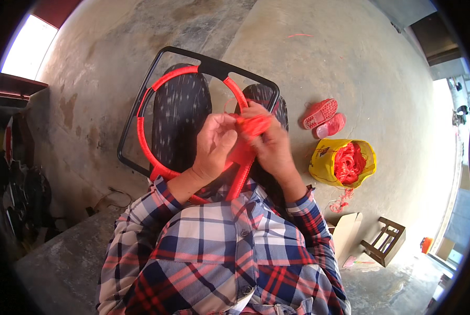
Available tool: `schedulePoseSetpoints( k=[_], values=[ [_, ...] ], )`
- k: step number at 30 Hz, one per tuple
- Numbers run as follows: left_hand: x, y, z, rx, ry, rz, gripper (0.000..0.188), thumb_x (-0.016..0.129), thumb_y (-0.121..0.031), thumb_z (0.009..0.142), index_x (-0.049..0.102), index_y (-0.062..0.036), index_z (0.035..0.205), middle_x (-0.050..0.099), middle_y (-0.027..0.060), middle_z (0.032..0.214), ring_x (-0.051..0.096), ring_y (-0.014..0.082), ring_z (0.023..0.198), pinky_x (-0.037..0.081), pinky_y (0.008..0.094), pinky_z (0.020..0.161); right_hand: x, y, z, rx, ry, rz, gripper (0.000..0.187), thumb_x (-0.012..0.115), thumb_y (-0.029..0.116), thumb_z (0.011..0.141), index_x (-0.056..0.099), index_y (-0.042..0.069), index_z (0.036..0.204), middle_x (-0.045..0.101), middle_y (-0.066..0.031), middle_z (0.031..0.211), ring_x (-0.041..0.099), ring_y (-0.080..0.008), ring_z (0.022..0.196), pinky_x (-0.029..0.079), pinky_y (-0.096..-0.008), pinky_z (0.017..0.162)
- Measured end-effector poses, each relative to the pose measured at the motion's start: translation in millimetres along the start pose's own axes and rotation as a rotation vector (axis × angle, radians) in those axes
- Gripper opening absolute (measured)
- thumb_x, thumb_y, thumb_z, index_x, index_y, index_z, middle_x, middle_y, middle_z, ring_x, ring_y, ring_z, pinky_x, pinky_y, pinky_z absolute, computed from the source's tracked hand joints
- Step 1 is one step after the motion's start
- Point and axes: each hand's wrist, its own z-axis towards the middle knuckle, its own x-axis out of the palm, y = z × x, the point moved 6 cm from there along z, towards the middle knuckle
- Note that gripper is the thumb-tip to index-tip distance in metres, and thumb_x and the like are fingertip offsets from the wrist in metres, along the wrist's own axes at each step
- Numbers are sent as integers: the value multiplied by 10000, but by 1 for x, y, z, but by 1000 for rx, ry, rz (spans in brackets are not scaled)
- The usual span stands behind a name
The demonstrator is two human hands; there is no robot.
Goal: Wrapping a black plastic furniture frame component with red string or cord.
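1. Red-wrapped ring [142,137], joined to black outer frame [214,66], lies across the person's thighs; bare black shows at the ring's 10 o'clock.
2. Red cord bundle [255,125] sits at the ring's 3 o'clock, blurred. Step in hand looks like handling cord for the wrapping; exact strand path can't be told.
3. Right hand [271,140] grasps the bundle, fingers curled over it.
4. Left hand [215,148] at the bundle's 9 o'clock side, fingers bent, tips close to the cord; pinching or free, cannot tell.
5. Next move, as judged, calls for a freed strand, steady tension and the ring kept from turning on the lap.
6. Outward: yellow container [323,167] of loose red cord [349,163] on the floor at 3 o'clock, red shoes [321,114] just above, wooden stool [398,242] at 4.
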Motion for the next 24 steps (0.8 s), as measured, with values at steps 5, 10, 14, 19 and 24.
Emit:
schedulePoseSetpoints(
  k=[5, 10, 14, 19, 24],
  values=[
    [-10, 17, 5, -149, -33, -48, 243, 514, -231, 932, 482, -37, 1074, 487, 10, 778, 399, 52, 583, 326, 193, 507, -76, -49, -46, 448, -521, 596, 141, 611, 49, 790, 615, 8, 924, 650, -52, 814, 590, -103, 778, 475, -269, 731],
    [-19, 44, 2, -581, -94, -110, 276, 443, -292, 963, 492, -66, 1116, 504, 2, 740, 405, 49, 562, 301, 195, 473, -79, -81, -108, 722, 212, 569, 220, 632, 175, 750, 611, -11, 865, 627, -50, 766, 553, -149, 678, 468, -285, 677],
    [-5, 38, 0, -647, -101, -253, 383, 407, -351, 975, 462, -82, 1241, 543, 17, 770, 482, 66, 618, 377, 204, 540, -133, -117, -167, 489, -594, 1425, 255, 575, 237, 828, 580, 1, 926, 630, -125, 933, 593, -182, 806, 487, -315, 725],
    [5, 39, 1, -678, 40, -489, 440, 377, -341, 966, 438, -45, 1287, 607, 87, 938, 604, 153, 809, 502, 288, 741, -159, -156, -199, 549, -1120, 1437, 137, 564, 174, 867, 533, 42, 889, 562, -44, 820, 546, -130, 720, 470, -266, 654],
    [16, 36, 2, -694, 192, -572, 443, 368, -185, 840, 478, 34, 1209, 598, 160, 1112, 615, 224, 962, 506, 352, 853, -72, -112, -138, 905, -530, 1034, 197, 550, 47, 802, 550, -2, 993, 456, 51, 656, 437, -48, 533, 354, -199, 476]
  ],
)
